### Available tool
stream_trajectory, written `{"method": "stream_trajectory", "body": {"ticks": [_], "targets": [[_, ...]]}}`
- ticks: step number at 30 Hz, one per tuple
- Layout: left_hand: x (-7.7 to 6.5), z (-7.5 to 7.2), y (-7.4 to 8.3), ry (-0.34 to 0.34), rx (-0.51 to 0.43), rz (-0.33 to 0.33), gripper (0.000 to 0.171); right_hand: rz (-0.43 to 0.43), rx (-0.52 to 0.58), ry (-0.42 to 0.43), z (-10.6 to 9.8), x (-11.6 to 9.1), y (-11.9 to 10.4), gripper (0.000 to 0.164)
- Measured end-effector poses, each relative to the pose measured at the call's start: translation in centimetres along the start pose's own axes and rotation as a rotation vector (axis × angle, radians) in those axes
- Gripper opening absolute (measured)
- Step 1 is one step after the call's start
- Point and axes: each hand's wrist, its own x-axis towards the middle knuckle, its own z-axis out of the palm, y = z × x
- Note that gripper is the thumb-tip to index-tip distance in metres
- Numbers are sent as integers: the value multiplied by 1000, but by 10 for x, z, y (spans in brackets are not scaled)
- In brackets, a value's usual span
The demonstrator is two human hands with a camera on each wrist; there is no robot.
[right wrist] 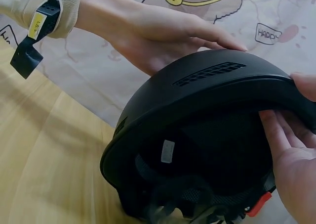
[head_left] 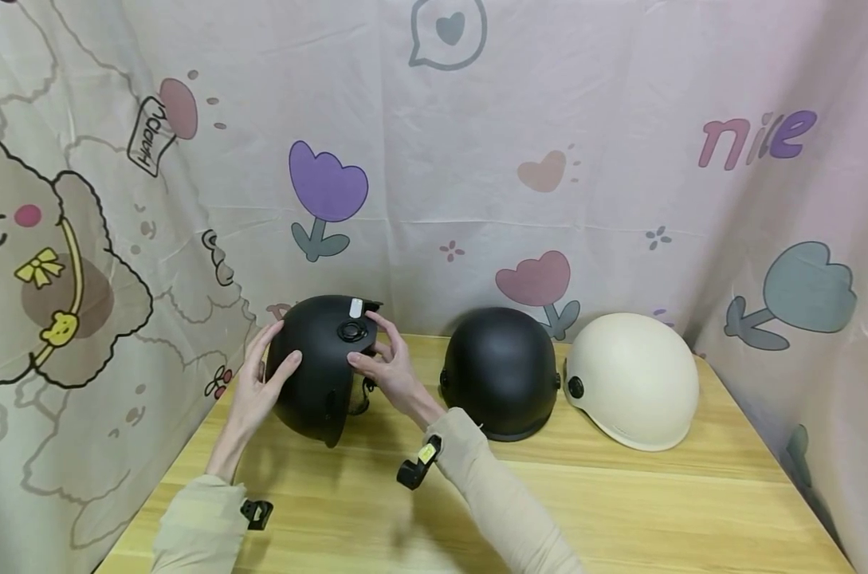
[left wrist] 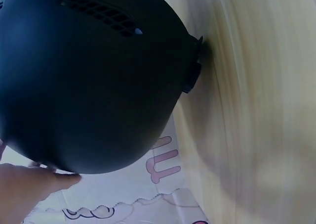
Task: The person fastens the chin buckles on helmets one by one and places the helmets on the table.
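Note:
A matte black helmet is tipped on its side at the left of the table, its opening turned to the right. My left hand holds the rounded crown, thumb on the front and fingers going behind. At the upper rim, my right hand grips the edge. The right wrist view shows its thumb outside the rim and its fingers inside the shell. Dark padding, a white label and a red buckle piece show within. A mesh vent marks the shell in the left wrist view.
A second black helmet stands upright in the middle, right of my right hand. Beside it is a cream helmet. All are on a wooden table, with a printed cloth hanging behind and at both sides.

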Motion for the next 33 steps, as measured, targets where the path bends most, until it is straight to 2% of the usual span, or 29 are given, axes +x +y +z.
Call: {"method": "stream_trajectory", "body": {"ticks": [6, 11, 14, 19, 23, 28, 33], "targets": [[0, -2, -5, -33, 41, -63, 76, 15, -140, -20, -6, -1, -7, 74], [0, -5, -8, -42, 40, -92, 79, 6, -337, -24, -8, -3, -15, 74], [0, -4, -7, -41, 59, -92, 79, -8, -483, -7, -9, -4, -20, 72], [0, -2, -4, -33, 73, -74, 79, -20, -735, 68, -10, -6, -26, 70], [0, 0, -2, -24, 79, -74, 78, -11, -868, 89, -10, -8, -28, 73], [0, 2, -1, -47, 89, -86, 79, -9, -797, 48, -14, -10, -29, 74], [-3, -5, -5, -102, 49, -158, 85, 25, -685, 46, -21, -13, -28, 73]]}}
